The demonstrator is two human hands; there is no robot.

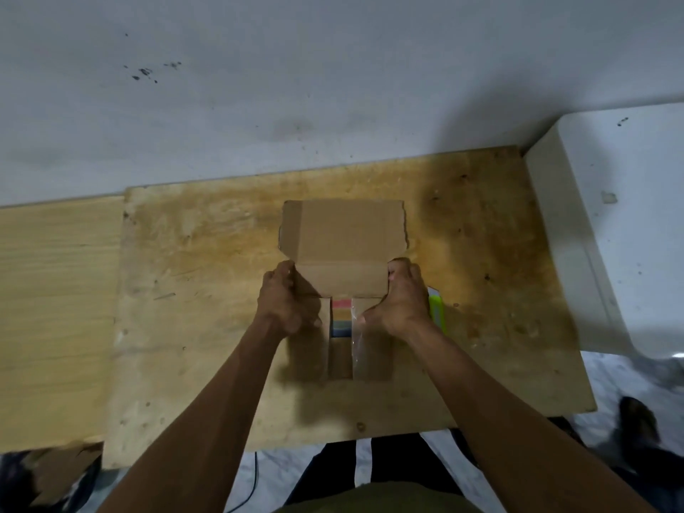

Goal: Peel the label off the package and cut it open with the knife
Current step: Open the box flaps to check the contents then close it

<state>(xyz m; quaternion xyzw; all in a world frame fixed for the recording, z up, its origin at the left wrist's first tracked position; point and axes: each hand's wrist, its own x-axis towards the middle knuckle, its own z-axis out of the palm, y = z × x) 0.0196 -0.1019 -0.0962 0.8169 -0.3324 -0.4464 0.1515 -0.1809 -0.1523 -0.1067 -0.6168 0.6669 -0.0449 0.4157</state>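
Note:
A brown cardboard package (342,235) lies in the middle of the wooden board (207,261), its lid flap folded back away from me. Between two inner side flaps a gap shows a stack of coloured sheets (341,317), pink, yellow and blue. My left hand (287,301) grips the box's left side at the lid fold. My right hand (401,299) grips the right side, thumb on the right inner flap, where clear tape shines. A lime-green knife (438,312) lies on the board just right of my right hand, partly hidden by it.
The board ends close to a grey wall (259,87) behind it. A paler wooden surface (55,290) adjoins on the left. A white block (607,235) stands at the right edge. Torn cardboard (55,472) lies on the floor at lower left.

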